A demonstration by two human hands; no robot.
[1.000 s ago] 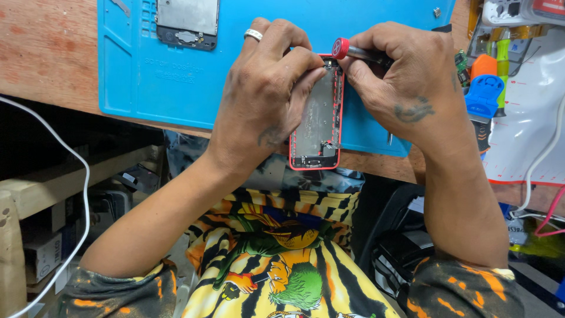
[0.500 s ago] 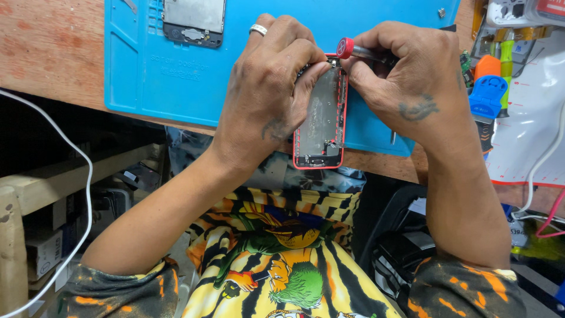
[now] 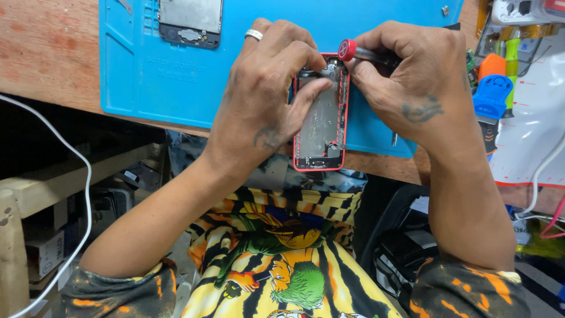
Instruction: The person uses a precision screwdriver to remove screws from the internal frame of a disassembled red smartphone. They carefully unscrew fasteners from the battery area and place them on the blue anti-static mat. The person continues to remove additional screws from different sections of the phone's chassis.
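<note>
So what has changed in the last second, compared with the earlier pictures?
Almost nothing. The left hand holds the red phone frame as before, and the right hand keeps the red-capped screwdriver at its top edge. The blue mat and the detached screen stayed in place.

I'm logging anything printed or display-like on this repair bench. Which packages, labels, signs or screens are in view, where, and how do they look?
Phone screen assembly: top of the blue mat, face down, grey metal back, dark lower edge.
Raised lettering: moulded into the mat, same blue.
Cardboard boxes: under the bench at lower left, white labels.
White ruled mat: right edge, red markings.
</note>
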